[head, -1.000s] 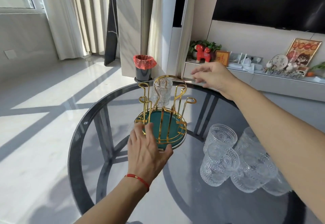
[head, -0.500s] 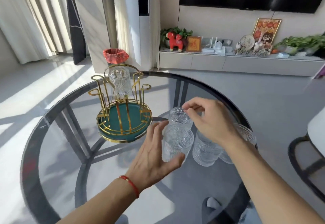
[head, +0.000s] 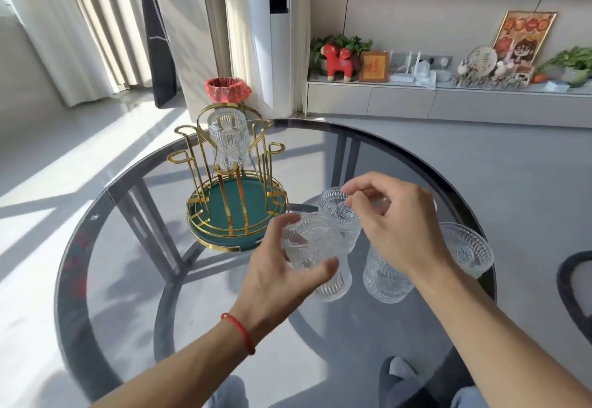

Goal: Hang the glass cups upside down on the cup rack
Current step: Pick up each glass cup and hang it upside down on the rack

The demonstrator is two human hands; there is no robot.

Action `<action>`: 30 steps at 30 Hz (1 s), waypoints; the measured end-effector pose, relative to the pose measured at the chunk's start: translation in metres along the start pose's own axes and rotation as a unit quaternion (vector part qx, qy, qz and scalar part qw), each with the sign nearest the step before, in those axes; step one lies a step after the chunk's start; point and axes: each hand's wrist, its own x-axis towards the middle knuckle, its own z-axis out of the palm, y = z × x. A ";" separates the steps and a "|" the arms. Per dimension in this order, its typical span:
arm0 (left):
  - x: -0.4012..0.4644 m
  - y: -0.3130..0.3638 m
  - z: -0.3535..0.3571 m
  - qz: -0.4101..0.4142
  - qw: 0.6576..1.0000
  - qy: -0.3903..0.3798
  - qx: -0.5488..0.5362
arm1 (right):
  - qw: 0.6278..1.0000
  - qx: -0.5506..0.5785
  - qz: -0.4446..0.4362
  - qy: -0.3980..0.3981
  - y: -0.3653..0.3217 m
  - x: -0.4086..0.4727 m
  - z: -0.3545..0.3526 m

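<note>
Curling around a ribbed glass cup (head: 312, 242), the fingers (head: 282, 225) and thumb of the left hand (head: 282, 268) clamp its wall, and the cup looks raised and tilted above another cup (head: 334, 282) standing on the round glass table (head: 128, 247). The right hand (head: 395, 225) hovers just over the cluster, its fingers loosely bent and holding nothing, fingertips near the rim of a rear cup (head: 339, 210). Two further cups stand by the table's right edge, one (head: 384, 279) partly under the right wrist, the other (head: 467, 249) nearest the rim. Toward the table's far left, the gold cup rack (head: 235, 190) on its green tray carries one inverted cup (head: 228, 138).
</note>
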 end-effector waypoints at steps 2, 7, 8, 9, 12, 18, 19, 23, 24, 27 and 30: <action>0.004 0.005 -0.010 -0.074 0.990 0.014 -0.119 | 1.000 0.002 -0.015 -0.013 -0.006 -0.003 0.001; 0.013 0.007 -0.034 -0.171 0.906 -0.032 -0.385 | 0.992 -0.014 -0.038 -0.121 -0.022 -0.012 0.011; 0.013 0.008 -0.038 -0.171 0.884 -0.065 -0.430 | 0.985 -0.038 -0.028 -0.166 -0.023 -0.014 0.014; 0.012 0.009 -0.041 -0.169 0.863 -0.103 -0.466 | 0.977 -0.061 -0.015 -0.203 -0.024 -0.016 0.017; 0.010 0.010 -0.045 -0.154 0.827 -0.165 -0.515 | 0.973 -0.062 0.001 -0.221 -0.024 -0.021 0.028; 0.016 0.003 -0.052 -0.142 0.962 -0.043 -0.228 | 0.992 0.064 0.024 -0.111 -0.025 -0.017 0.028; 0.015 -0.001 -0.055 -0.111 0.979 -0.023 -0.171 | 0.993 0.076 0.027 -0.087 -0.024 -0.015 0.026; 0.020 -0.033 -0.062 0.076 0.969 0.049 0.229 | 0.992 0.117 0.050 0.018 -0.022 -0.003 0.017; 0.021 -0.041 -0.062 0.090 0.954 0.054 0.280 | 0.989 0.128 0.061 0.043 -0.021 0.003 0.015; 0.020 -0.052 -0.058 0.079 0.932 0.056 0.350 | 0.981 0.140 0.093 0.095 -0.019 0.034 0.013; 0.019 -0.057 -0.059 0.086 0.914 0.051 0.394 | 0.973 0.164 0.110 0.118 -0.022 0.078 0.021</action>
